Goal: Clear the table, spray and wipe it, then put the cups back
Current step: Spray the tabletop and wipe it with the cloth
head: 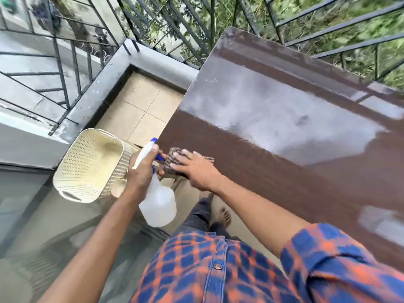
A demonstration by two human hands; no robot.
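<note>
A dark brown table (284,162) fills the right side, its top glossy with a wet sheen. My right hand (196,169) presses flat on a striped cloth (175,155) at the table's near left corner. My left hand (143,169) grips the neck of a translucent spray bottle (158,204) with a blue nozzle, held just off the table's left edge. A cream perforated basket (87,167) sits to the left of the table; its inside looks blurred, and I see no cups.
A black metal railing (72,62) runs along the grey balcony ledge on the left and behind the table. Beige floor tiles (142,112) lie between the ledge and the table. My feet (224,215) stand below the table's near edge.
</note>
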